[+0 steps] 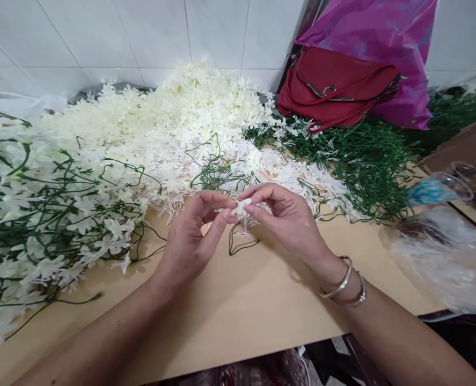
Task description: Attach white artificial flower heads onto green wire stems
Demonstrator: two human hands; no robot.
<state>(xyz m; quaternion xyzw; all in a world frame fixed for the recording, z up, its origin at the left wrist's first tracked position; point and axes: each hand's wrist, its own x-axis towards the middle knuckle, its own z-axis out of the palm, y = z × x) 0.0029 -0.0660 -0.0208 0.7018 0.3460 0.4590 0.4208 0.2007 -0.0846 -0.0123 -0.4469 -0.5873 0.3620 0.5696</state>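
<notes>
Between my fingertips, above the middle of the table, is a small white flower [240,208]. My left hand [199,230] pinches its left side with thumb and forefinger. From the right, my right hand [288,222] pinches the same flower at its other side. A green stem [243,247] lies just below my fingers on the tan table [238,305]. Behind my hands are a loose tangle of green stems [217,172] and a large heap of cream-white blossoms [197,102].
Stemmed white flowers [16,203] pile up at the left. Dark green stems [366,161] lie at the right, below a red handbag [338,86] and a purple bag [398,32]. Clear plastic [442,257] covers the right edge. A tiled wall [153,32] stands behind.
</notes>
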